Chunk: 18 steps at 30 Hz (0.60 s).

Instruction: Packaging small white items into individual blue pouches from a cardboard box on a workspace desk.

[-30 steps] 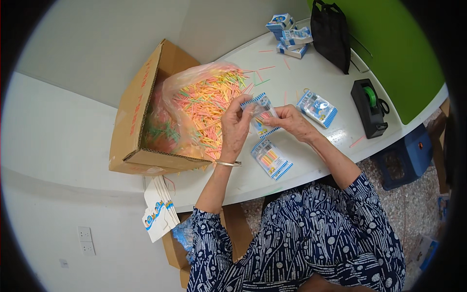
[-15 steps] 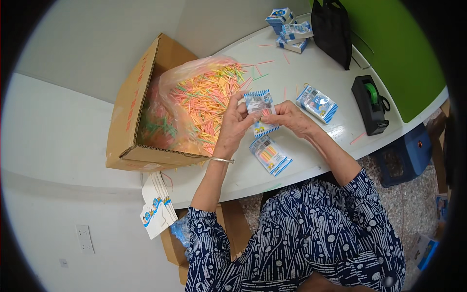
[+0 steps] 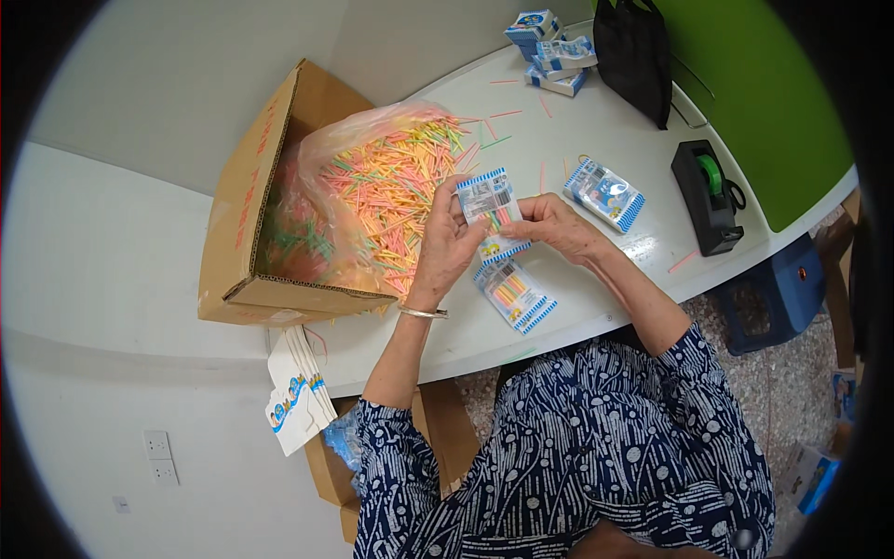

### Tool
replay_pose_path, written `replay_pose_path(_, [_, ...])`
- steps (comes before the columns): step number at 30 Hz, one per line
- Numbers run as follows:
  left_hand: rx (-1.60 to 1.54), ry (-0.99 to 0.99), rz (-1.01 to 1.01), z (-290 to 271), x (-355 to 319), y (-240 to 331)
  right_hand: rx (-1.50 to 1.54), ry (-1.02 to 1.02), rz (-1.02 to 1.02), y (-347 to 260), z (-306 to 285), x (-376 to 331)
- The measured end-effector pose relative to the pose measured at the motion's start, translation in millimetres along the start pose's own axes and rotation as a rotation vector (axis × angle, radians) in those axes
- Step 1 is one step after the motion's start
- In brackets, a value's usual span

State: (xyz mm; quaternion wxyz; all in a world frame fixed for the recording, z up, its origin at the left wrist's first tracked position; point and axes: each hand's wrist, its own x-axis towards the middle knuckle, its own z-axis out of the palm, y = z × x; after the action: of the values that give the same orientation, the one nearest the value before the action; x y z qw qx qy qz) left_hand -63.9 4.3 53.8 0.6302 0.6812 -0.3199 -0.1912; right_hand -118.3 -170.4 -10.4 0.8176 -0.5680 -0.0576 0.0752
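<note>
Small packet point(image 3: 488, 198) pinched in left hand point(image 3: 449, 247) grip, long axis upright; right hand point(image 3: 555, 226) grip closed on its lower edge, above worktop point(image 3: 596, 140).

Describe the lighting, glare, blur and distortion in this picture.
Head view: even, soft light; faint sheen on the white table and the plastic bag; fisheye bends the table edge and blacks the corners; the left hand and right hand look sharp on the small packet.
</note>
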Motion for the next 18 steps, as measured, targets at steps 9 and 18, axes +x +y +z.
replay_pose_path(9, [0.047,0.086,-0.071,3,-5,-9,-0.072,0.014,0.007,-6,14,-5])
replay_pose_path(18, [0.16,0.072,-0.164,9,-51,-32,-0.946,0.593,-0.371,-29,-31,-43])
